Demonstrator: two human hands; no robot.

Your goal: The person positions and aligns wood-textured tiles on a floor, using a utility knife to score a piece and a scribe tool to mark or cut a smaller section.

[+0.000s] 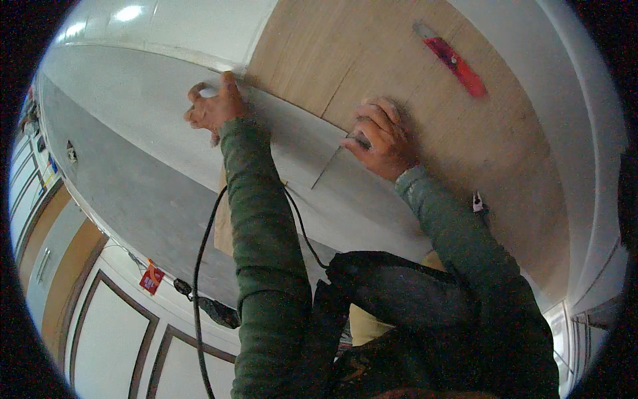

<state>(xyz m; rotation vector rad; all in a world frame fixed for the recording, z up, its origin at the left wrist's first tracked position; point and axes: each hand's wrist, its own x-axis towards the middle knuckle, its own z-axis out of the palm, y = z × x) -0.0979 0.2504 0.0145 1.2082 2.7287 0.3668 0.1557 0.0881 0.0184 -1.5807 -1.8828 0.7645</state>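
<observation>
My left hand reaches to where the wood-look planks meet the white wall. Its thumb points at the plank corner, and its other fingers curl apart from it with nothing visible between them. At the planks' near edge, my right hand rests with bent fingers and its thumb drawn in. Whatever it may hold is hidden. From its thumb a thin dark line runs across the light grey sheet; whether it is a seam or a thin object I cannot tell. Farther right, a red utility knife lies on the planks.
A small dark-and-white object sits near my right forearm. A black cable loops beside my left arm. Behind it are a black pouch and a red packet. White walls border the floor.
</observation>
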